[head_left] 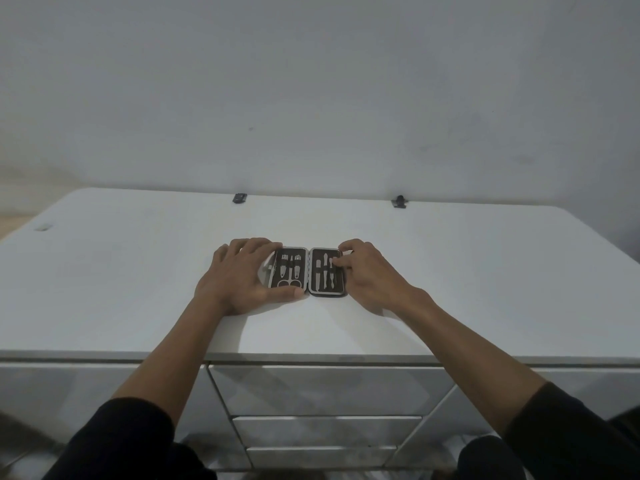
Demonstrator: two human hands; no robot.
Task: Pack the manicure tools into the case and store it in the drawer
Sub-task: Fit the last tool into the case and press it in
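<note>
Packing step looks nearly done. Case (pixel 309 270) lies open flat like a book, mid-desk (pixel 138 271), well back from the front edge. Left hand (pixel 239 275) is spread flat beside and over the left half, thumb along its near edge, pinning it and gripping nothing. Right hand (pixel 370 273) sits at the right half's outer edge, fingers (pixel 337 261) curled onto a tool there; whether they pinch it or just press it home, can't tell.

Case: dark lining, silvery rim, hinge down the middle. Left half holds clippers and scissors (pixel 289 284), right half slim straight tools (pixel 325 271). No loose tools on the desk that I can see.

Next, my guess: seat that last tool, fold one half over, snap shut. Then free a hand for the drawers (pixel 325 389) below the front edge, all closed.
</note>
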